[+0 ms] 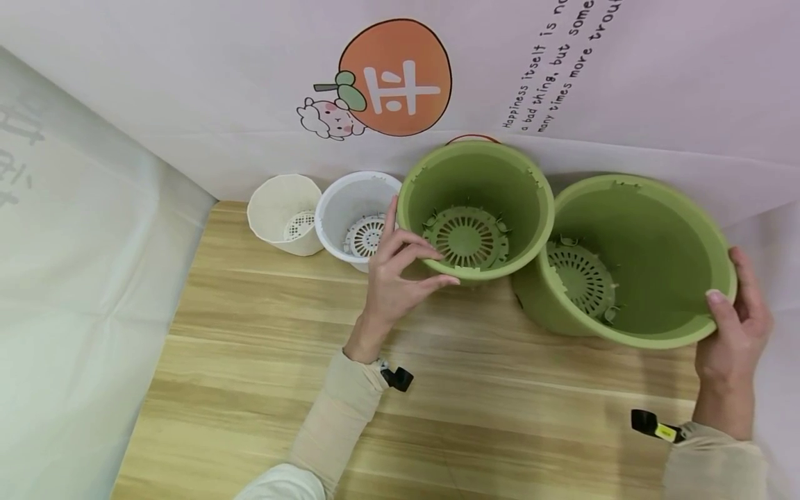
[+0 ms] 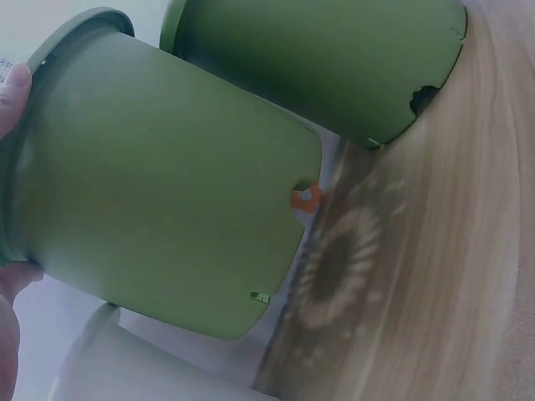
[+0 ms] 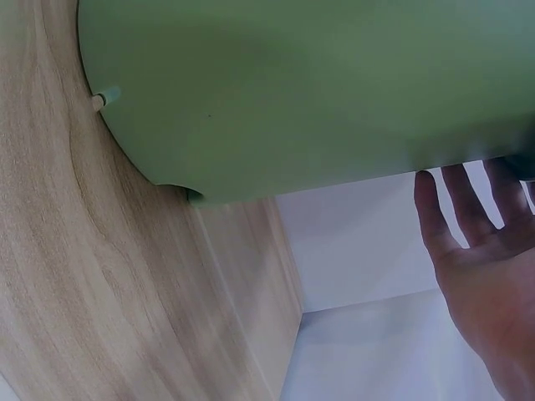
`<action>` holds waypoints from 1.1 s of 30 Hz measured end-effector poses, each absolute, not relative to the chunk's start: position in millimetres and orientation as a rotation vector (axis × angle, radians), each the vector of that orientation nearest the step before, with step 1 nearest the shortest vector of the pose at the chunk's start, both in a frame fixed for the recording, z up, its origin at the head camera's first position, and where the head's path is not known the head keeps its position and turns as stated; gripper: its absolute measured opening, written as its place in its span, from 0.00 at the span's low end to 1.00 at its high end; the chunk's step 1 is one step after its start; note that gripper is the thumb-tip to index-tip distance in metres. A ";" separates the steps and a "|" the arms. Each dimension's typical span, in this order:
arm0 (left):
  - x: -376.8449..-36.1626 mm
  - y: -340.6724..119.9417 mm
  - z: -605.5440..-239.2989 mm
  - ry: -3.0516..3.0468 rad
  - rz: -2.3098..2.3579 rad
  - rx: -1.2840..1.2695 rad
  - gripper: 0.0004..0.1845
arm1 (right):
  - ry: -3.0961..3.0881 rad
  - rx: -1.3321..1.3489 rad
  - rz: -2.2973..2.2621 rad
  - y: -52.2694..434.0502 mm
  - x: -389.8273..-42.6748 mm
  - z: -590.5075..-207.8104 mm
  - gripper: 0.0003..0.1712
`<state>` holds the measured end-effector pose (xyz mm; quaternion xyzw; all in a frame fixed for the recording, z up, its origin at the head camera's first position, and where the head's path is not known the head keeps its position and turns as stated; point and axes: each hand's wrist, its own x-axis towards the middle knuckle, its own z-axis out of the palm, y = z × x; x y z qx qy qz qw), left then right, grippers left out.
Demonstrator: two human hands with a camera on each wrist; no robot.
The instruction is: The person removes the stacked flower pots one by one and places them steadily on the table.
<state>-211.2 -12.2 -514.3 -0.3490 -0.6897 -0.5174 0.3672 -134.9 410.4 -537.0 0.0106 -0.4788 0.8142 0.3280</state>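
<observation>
Two green plastic plant pots with slotted bottoms are side by side. My left hand (image 1: 394,274) holds the smaller green pot (image 1: 521,208) at its near-left rim, fingertips over the edge and thumb outside. In the left wrist view this pot (image 2: 167,184) hangs above the table, its slotted shadow below. On the right, the larger green pot (image 1: 675,250) has its base at the table. My right hand (image 1: 737,333) grips its right rim, thumb inside and fingers outside; the right wrist view shows those fingers (image 3: 468,209) against the outer wall.
To the left, a small white pot (image 1: 362,184) and a cream faceted pot (image 1: 271,201) stand on the wood-grain table (image 1: 262,361). A printed white cloth (image 1: 237,90) hangs behind, with an orange fruit drawing (image 1: 400,48). A red curved thing (image 1: 473,137) shows behind the smaller green pot.
</observation>
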 end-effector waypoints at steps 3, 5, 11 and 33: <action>-211.3 -11.8 -517.7 -1.789 -1.341 -0.896 0.20 | -1.265 0.026 2.132 410.5 -133.8 -535.6 0.34; -210.9 -11.2 -520.3 -1.810 -1.345 -0.892 0.20 | -1.261 0.025 2.138 410.6 -132.8 -534.9 0.34; -208.7 -9.1 -528.8 -1.864 -1.351 -0.879 0.17 | -1.238 0.026 2.141 412.4 -130.9 -535.4 0.33; -204.6 -8.0 -547.5 -1.910 -1.337 -0.870 0.16 | -1.216 -0.029 2.095 413.9 -130.7 -536.8 0.33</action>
